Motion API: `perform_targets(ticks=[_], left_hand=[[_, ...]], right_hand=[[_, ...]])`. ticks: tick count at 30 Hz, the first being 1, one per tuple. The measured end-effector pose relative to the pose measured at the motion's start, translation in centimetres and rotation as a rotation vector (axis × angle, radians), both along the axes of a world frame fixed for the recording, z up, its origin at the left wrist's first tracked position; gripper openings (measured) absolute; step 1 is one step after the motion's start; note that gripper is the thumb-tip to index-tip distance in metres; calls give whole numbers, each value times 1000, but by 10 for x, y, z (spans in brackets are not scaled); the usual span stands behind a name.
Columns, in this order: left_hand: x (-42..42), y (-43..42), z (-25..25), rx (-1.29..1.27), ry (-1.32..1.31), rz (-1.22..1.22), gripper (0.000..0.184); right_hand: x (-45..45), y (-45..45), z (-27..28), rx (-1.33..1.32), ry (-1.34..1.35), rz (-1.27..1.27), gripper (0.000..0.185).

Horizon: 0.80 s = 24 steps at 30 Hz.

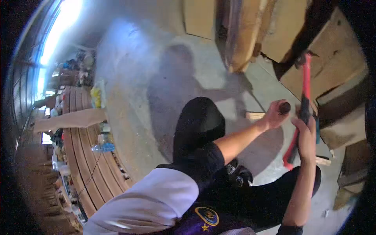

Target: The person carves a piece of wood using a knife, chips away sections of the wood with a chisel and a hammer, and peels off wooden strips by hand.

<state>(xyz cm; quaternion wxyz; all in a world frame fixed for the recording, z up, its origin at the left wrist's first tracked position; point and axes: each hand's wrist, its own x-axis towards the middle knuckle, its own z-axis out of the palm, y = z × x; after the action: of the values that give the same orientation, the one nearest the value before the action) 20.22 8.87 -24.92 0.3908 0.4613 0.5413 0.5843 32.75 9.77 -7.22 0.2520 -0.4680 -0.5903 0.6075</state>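
Note:
My left hand [275, 114] is closed around a dark round-ended handle [284, 108]; whatever lies below the fist is hidden. To its right, my right hand [307, 137] grips a hammer [306, 80] by its black grip. The hammer has a red shaft, a red butt end, and a dark head pointing away from me, close to a brown board. Partly behind my left hand, a pale piece of wood [254, 115] shows near the floor. Another light wood strip [323, 161] lies beyond my right wrist.
Large brown wooden pieces [327, 58] lie at the right, with an upright wooden piece [248, 35] near the top. The concrete floor [129, 82] carries my shadow. At left stands a slatted wooden bench [80, 156] with a plastic bottle [103, 147] and clutter.

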Motion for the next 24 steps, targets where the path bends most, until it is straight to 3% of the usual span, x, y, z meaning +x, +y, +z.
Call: perform_targets(ticks=[2, 4, 6, 9, 10, 13, 14, 17, 22, 24], left_hand=[[6, -4, 8, 39, -129, -48, 13], [19, -12, 43, -104, -704, -31, 13], [16, -16, 46, -98, -884, -106, 17], [16, -28, 39, -104, -747, -122, 25], [17, -31, 52, -144, -727, -87, 27], [20, -41, 104, -232, -655, -13, 32], [20, -44, 110, -238, -613, -18, 33], [5, -52, 61, -149, -389, -158, 31], [-33, -20, -22, -11, 164, -333, 40], [-50, -29, -27, -268, 94, -218, 44]], right_hand=[[-14, 1, 1, -46, 87, -2, 46], [-18, -2, -23, -37, 212, 11, 53], [-22, -6, -43, 45, 266, 70, 52], [-20, -3, -54, 88, 265, 142, 45], [-23, -4, -62, 86, 246, 33, 39], [-24, 7, -76, 557, -4, 39, 34], [-28, 4, -70, 510, -24, 14, 30], [-30, 1, -65, 617, -238, 66, 29], [-30, 11, -77, 674, -237, 26, 29], [-25, 14, -84, 673, -264, 30, 28]])
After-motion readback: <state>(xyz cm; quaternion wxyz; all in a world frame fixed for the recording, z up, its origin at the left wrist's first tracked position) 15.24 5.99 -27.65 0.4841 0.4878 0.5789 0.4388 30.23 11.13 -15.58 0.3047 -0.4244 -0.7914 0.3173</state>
